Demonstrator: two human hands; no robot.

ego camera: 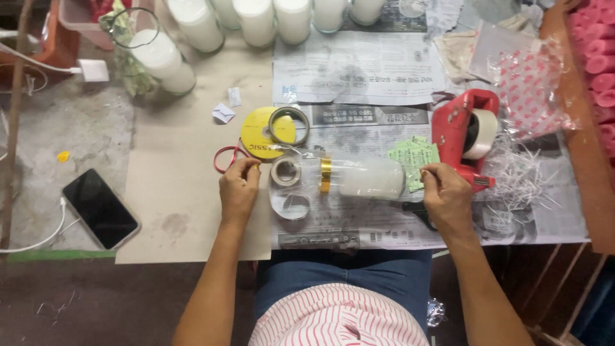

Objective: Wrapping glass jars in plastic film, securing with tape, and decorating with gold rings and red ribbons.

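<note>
Two hands, left [239, 187] and right [446, 190], hold one wrapped candle [368, 179].

Both hands grip a clear plastic wrap around a white candle [370, 178] with a gold band [325, 175], lying sideways on newspaper [359, 70] on the counter [186, 192]. The left hand [239, 188] pinches one end, the right hand [446, 192] the other, beside a red tape dispenser [462, 131]. A yellow ribbon spool [261, 133] and a black phone [100, 208] lie nearby.
</note>
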